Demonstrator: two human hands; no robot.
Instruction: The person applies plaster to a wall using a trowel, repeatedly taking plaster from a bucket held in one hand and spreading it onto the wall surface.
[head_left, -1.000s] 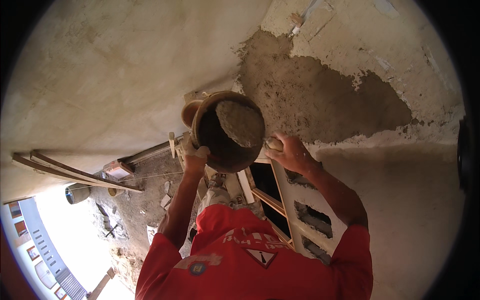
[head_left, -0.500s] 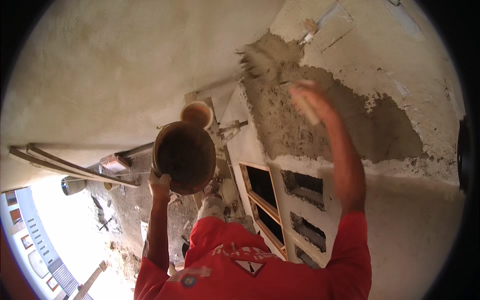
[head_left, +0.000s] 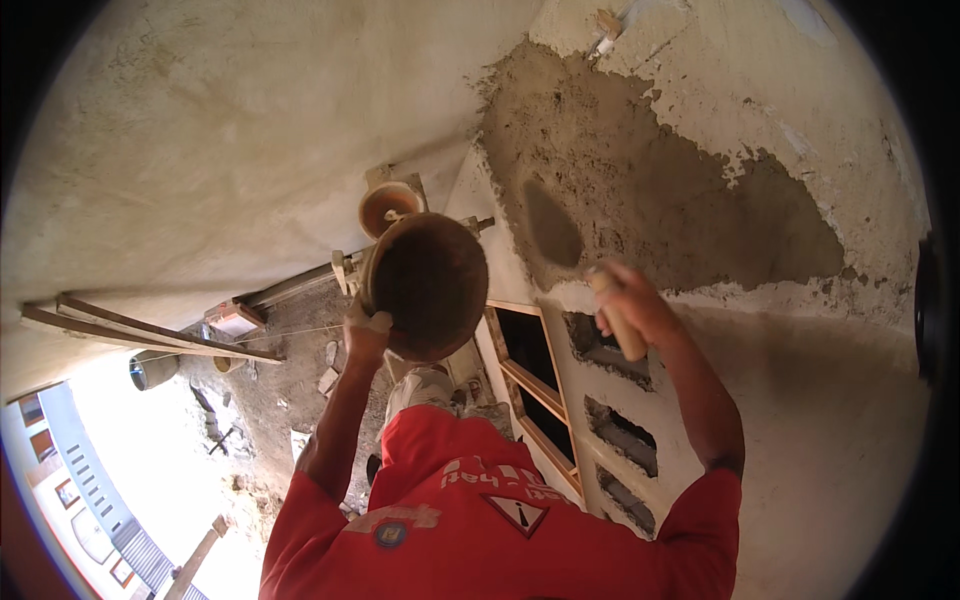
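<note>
My left hand (head_left: 368, 330) grips the rim of a round, dark, mortar-stained bucket (head_left: 440, 325), tilted so that its dim inside shows. My right hand (head_left: 632, 305) is closed on the pale wooden handle of a trowel (head_left: 620, 325); its grey, slightly blurred blade (head_left: 550, 225) lies over a rough patch of damp grey mortar (head_left: 720, 230) on the pale plastered surface to the upper right. Just beyond the bucket sits a smaller tub (head_left: 385, 200) with an orange-brown inside.
Long boards (head_left: 165, 338) jut out at left above a rubble-strewn floor (head_left: 290, 370) with a barrel (head_left: 153, 371). Below the mortar patch are a wood-framed window opening (head_left: 530, 375) and rough rectangular holes (head_left: 620, 435) in the wall. A bright opening is at lower left.
The loaded trowel left the bucket, swung up to the top of the mortar patch and has since come back down. The bucket moved down-left, then back up-right.
</note>
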